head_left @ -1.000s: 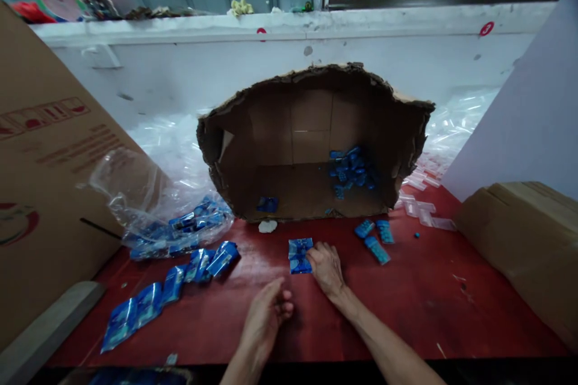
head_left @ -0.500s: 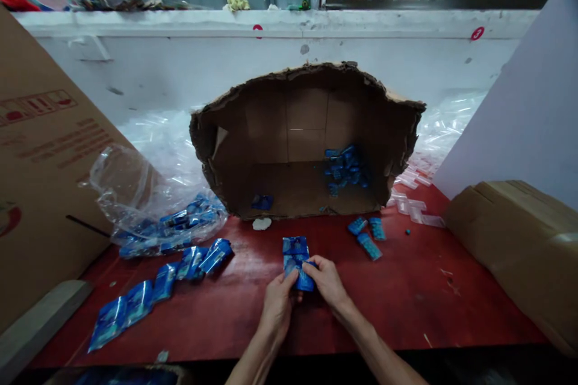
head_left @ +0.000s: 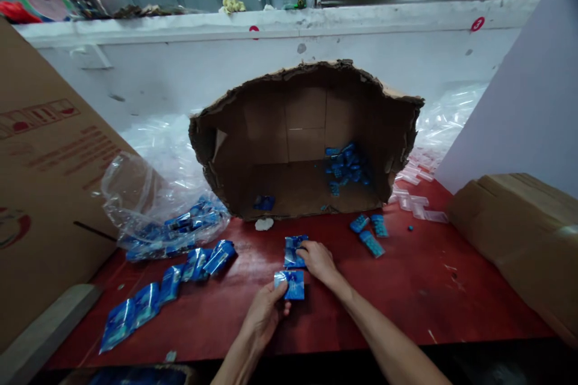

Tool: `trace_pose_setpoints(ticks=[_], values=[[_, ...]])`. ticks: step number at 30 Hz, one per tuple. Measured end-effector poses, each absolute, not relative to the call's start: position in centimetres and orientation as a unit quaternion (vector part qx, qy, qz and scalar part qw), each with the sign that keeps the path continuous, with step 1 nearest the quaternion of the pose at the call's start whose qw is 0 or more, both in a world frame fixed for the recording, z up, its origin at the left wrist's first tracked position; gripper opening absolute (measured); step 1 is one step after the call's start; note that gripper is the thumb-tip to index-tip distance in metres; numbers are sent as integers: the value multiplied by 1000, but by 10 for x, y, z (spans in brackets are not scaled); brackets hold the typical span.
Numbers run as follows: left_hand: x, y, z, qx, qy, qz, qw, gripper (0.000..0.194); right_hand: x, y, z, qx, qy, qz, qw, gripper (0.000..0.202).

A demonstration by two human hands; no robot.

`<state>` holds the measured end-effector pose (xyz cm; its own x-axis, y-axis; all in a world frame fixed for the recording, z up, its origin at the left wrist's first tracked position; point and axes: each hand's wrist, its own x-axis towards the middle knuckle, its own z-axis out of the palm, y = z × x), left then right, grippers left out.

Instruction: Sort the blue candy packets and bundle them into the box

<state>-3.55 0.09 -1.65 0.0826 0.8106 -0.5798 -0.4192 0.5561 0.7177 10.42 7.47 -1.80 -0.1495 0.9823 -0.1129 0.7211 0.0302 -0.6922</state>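
Note:
My left hand (head_left: 266, 307) grips a flat, shiny blue packet (head_left: 294, 286) between thumb and fingers, just above the red table. Beyond it, my right hand (head_left: 320, 261) has its fingers closed at the right side of another blue packet (head_left: 293, 246) that lies on the table; its fingertips are partly hidden. A row of blue packets (head_left: 147, 302) runs across the table to the left of my hands. To the right lie several small blue packs (head_left: 371, 243) filled with turquoise pieces.
A torn-edged cardboard box (head_left: 266, 156) stands on its side ahead, with a pile of blue packs (head_left: 347, 168) inside. A clear plastic bag (head_left: 130, 192) of blue packets lies left. Cartons flank the red table (head_left: 406, 295); clear plastic pieces (head_left: 418, 204) lie at right.
Both hands were together on one blue packet. Now my left hand has it alone, slightly nearer and to the left, and my right hand has moved forward to the packet behind.

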Motion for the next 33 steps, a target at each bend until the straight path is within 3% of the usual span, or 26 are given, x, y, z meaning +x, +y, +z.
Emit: trace_pose_setpoints(ticks=[2,7,12,16,20,27,33], values=[[-37,2,-13,183,523,439,708,19,104,76,-16,-604,-711,313,177,19],[-18,34,-12,172,502,459,713,13,111,68,-4,-591,-746,270,146,32],[-5,63,-24,164,544,437,697,4,150,74,6,-668,-702,185,162,29],[-9,64,-29,164,546,453,685,9,203,92,3,-738,-632,136,192,29],[-10,56,-27,165,548,461,678,14,221,101,-9,-726,-633,164,214,22],[-9,32,7,191,459,483,720,15,179,90,-6,-643,-666,256,280,28],[-17,38,6,150,445,486,737,13,113,71,-5,-529,-730,350,254,25]])
